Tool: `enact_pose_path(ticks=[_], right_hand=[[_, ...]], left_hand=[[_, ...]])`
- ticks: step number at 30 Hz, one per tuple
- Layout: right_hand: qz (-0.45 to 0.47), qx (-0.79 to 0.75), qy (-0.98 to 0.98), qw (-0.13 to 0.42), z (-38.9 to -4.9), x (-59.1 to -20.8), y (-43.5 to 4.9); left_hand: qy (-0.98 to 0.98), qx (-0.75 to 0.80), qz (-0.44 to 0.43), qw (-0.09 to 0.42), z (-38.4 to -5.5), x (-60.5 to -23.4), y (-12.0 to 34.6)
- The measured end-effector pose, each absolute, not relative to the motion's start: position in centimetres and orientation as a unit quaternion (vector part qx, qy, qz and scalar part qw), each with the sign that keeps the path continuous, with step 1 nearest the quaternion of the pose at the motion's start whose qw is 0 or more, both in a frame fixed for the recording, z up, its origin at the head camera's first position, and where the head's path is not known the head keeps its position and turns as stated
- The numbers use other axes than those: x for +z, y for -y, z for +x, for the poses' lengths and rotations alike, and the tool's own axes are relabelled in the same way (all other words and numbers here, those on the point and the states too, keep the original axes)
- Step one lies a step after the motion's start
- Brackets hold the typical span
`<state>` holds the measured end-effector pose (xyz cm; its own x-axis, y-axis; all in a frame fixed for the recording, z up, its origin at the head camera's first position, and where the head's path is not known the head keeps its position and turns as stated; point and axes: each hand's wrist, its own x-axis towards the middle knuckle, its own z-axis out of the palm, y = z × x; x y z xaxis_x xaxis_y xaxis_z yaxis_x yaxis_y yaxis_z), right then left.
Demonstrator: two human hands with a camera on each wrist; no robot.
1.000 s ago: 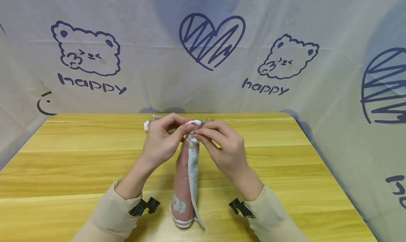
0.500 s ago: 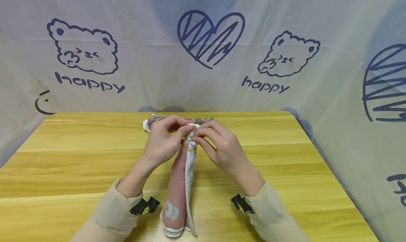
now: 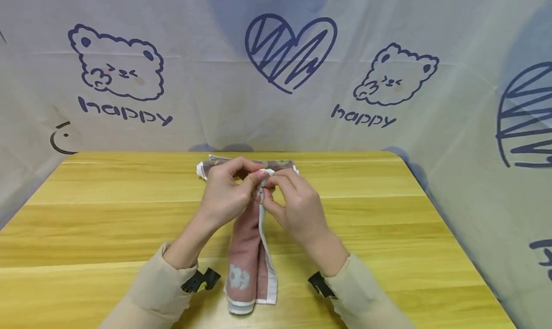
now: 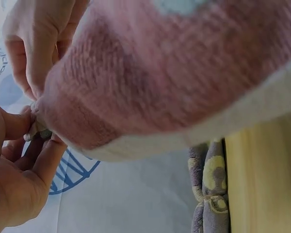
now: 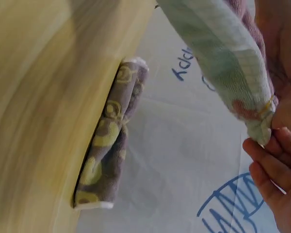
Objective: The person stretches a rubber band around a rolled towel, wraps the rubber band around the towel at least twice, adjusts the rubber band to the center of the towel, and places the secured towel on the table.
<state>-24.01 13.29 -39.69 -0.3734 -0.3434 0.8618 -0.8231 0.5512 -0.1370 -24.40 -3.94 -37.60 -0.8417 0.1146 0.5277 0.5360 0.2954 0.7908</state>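
Observation:
A rolled pink towel point(image 3: 245, 252) with white edges and a pale printed motif hangs down from both hands, its lower end partly unrolled. My left hand point(image 3: 228, 190) pinches the bunched top end between thumb and fingers. On the other side of that same end, my right hand point(image 3: 295, 202) pinches the white cloth. A thin yellow band point(image 5: 268, 104) shows around the gathered neck in the right wrist view, just below the fingertips. Fingers partly hide the bunched tip.
Behind the hands, at the table's far edge, lies a rolled brown towel point(image 5: 106, 131) with yellow patterns, cinched at its middle. The wooden table point(image 3: 108, 228) meets a pale cloth backdrop point(image 3: 207, 89) with bear and heart drawings.
The pink towel's lower end swung left, then partly back right, and its white-edged flap now spreads wider. The right fingers have shifted on the top end, while both hands stay near the same spot.

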Motion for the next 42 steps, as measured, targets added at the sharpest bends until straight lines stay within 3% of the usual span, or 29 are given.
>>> enact_pose_path(ticks=[8,17,24,32,42], right_hand=[[0.413,0.233,0.774,0.42,-24.7,-40.1,-14.1],[0.473,0.391,0.736,0.286,-25.0,-39.0,-15.7],[0.455,0.46,0.712,0.272,-24.3,-38.5,-16.4],[0.472,0.412,0.747,0.222,-24.5,-38.3,-17.1],[0.437,0.419,0.794,0.057,-24.7,-37.4,-17.8]], left_hand=[[0.786,-0.557,-0.207,0.173,-24.4,-37.7,3.7],[0.751,-0.605,-0.233,0.121,-25.0,-37.4,4.5],[0.723,-0.649,-0.236,0.033,-25.3,-37.5,4.4],[0.739,-0.633,-0.232,0.015,-25.7,-38.4,4.1],[0.739,-0.624,-0.252,-0.009,-25.7,-38.8,4.5]])
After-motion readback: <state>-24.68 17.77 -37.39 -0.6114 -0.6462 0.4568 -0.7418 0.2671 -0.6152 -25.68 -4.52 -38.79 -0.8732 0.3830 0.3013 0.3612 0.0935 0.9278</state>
